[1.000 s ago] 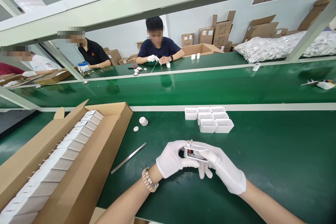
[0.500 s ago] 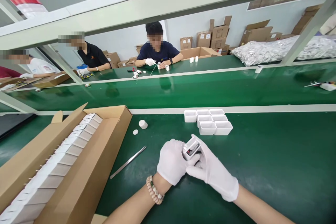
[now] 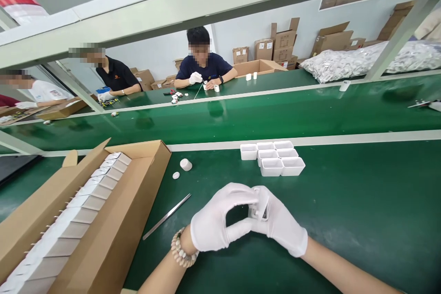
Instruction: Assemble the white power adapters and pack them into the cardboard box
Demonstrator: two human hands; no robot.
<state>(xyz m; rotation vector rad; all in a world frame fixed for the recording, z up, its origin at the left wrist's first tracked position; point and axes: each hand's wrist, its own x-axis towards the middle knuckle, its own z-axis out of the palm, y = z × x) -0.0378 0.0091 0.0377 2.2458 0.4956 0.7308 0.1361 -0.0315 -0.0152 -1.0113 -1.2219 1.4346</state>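
Observation:
A small white plastic case [image 3: 255, 212], its open side partly showing, sits between my two white-gloved hands above the green table. My right hand [image 3: 284, 224] is wrapped round its right side. My left hand [image 3: 217, 220] curves in from the left, fingertips on the case's upper edge and thumb at its lower edge. The gloves cover much of the case, and its inside is hard to make out. Beyond the hands stands a group of white open-topped boxes [image 3: 272, 167]. To the left lie metal tweezers [image 3: 167, 217], a white cylindrical piece [image 3: 186, 164] and a small white disc [image 3: 176, 175].
A long cardboard box [image 3: 138, 202] on the left holds a row of white cases [image 3: 81, 206]. A raised green strip [image 3: 220, 119] runs across behind the table. Past it, several co-workers sit, one person [image 3: 206, 66] directly opposite. A bag of white parts [image 3: 344, 63] lies far right.
My left hand has opened out from a closed, knuckles-up pose into a wide grip on the case. The case has turned and lowered slightly in my right hand. The view has shifted a little.

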